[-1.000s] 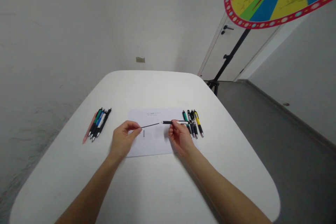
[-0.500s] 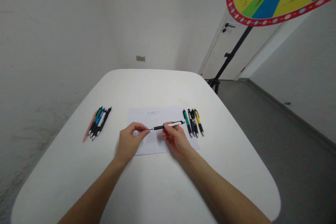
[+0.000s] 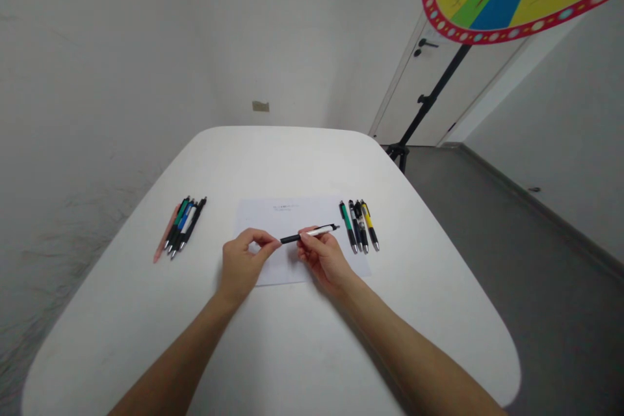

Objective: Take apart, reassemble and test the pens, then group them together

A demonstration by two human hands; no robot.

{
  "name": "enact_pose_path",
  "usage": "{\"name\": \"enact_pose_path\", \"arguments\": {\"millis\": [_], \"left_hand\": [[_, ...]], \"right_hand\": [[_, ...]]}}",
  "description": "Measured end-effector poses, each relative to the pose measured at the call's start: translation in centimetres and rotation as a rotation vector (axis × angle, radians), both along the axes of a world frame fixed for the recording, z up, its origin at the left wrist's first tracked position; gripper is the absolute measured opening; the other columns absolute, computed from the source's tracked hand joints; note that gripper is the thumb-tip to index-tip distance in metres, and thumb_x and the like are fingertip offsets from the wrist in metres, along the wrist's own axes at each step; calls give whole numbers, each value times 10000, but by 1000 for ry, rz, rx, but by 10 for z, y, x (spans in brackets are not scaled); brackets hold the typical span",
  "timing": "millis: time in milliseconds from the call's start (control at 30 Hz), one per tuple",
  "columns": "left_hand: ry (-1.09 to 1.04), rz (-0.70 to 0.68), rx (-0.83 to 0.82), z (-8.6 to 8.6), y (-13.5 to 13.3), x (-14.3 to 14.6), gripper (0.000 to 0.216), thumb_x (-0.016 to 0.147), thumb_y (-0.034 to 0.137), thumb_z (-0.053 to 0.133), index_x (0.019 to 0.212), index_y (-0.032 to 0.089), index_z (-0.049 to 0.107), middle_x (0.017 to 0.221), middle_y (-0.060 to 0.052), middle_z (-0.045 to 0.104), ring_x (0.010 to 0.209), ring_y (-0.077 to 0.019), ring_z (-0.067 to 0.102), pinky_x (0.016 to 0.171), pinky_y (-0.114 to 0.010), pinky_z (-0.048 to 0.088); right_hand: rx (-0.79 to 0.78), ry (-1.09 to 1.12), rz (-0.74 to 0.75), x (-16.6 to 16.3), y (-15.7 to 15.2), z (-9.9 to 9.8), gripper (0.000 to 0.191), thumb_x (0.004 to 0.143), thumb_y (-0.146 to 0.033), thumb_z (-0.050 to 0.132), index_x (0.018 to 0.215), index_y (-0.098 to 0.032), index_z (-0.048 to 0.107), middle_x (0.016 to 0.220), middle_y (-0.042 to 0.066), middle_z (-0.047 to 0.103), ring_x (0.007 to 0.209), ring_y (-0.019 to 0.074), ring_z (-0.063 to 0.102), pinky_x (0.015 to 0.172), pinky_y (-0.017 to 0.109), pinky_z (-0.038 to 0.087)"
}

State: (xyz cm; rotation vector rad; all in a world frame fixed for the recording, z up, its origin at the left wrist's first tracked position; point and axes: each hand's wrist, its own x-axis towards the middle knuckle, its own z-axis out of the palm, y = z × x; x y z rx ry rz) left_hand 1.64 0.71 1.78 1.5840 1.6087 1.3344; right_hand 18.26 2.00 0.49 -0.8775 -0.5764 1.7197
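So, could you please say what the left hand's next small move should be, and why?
Perhaps ease the left hand off the slim black-and-white pen: that hand's fingertips meet the end of its black grip, so the tip can't be judged, and the right hand holds the barrel.

Perhaps an office room: white table (image 3: 312,344), grey floor (image 3: 468,240), lever-handled door (image 3: 451,104), colourful wheel (image 3: 511,3).

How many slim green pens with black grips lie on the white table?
2: one green pen left of the left hand, another green pen near the right hand. Overlap at left could hide more.
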Motion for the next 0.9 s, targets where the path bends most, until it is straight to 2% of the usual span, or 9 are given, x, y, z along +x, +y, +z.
{"name": "enact_pose_path", "arguments": {"millis": [100, 267, 367, 500, 700, 900], "left_hand": [[15, -13, 23, -3, -1, 1, 103, 697, 319, 720, 676, 222, 689, 674, 11, 709, 644, -157, 638, 575, -253, 480], [76, -41, 100, -11, 1, -4, 244, 702, 375, 752, 872, 210, 693, 856, -26, 727, 804, -196, 656, 776, -329, 526], [223, -77, 161, -14, 4, -11, 278, 743, 382, 729, 952, 208, 670, 970, -55, 712, 918, -225, 640, 858, -374, 510], [539, -98, 214, -19, 8, -19, 255, 766, 348, 714, 976, 211, 666, 1091, -97, 693, 1068, -288, 594, 970, -458, 444], [832, -63, 186, -29, 10, -25, 196, 810, 289, 638, 971, 198, 703, 1183, -133, 668, 1175, -353, 545, 989, -526, 410], [851, -107, 178, -34, 11, -25, 180, 844, 268, 600, 950, 213, 736, 1175, -129, 683, 1178, -352, 554, 1001, -545, 407]], "right_hand": [[-6, 19, 3, -1, -1, 0, 393, 538, -329, 913, 765, -141, 654, 592, -13, 641, 518, 74, 547, 490, 173, 442], [-59, 101, -21, 2, 1, -2, 354, 550, -266, 907, 756, -134, 652, 600, -3, 645, 521, 77, 568, 476, 161, 454], [-88, 137, -46, 4, 3, -2, 345, 543, -231, 909, 754, -132, 655, 601, -7, 645, 532, 71, 580, 485, 144, 467], [-116, 163, -60, 7, 6, -2, 284, 580, -196, 884, 750, -137, 665, 603, -11, 649, 520, 69, 581, 479, 142, 481], [-133, 188, -89, 8, 9, -5, 272, 588, -178, 875, 744, -133, 657, 602, -11, 650, 510, 61, 580, 487, 130, 491], [-144, 186, -98, 8, 9, -6, 261, 589, -175, 874, 731, -140, 657, 596, -12, 652, 506, 64, 582, 476, 132, 492]]}}
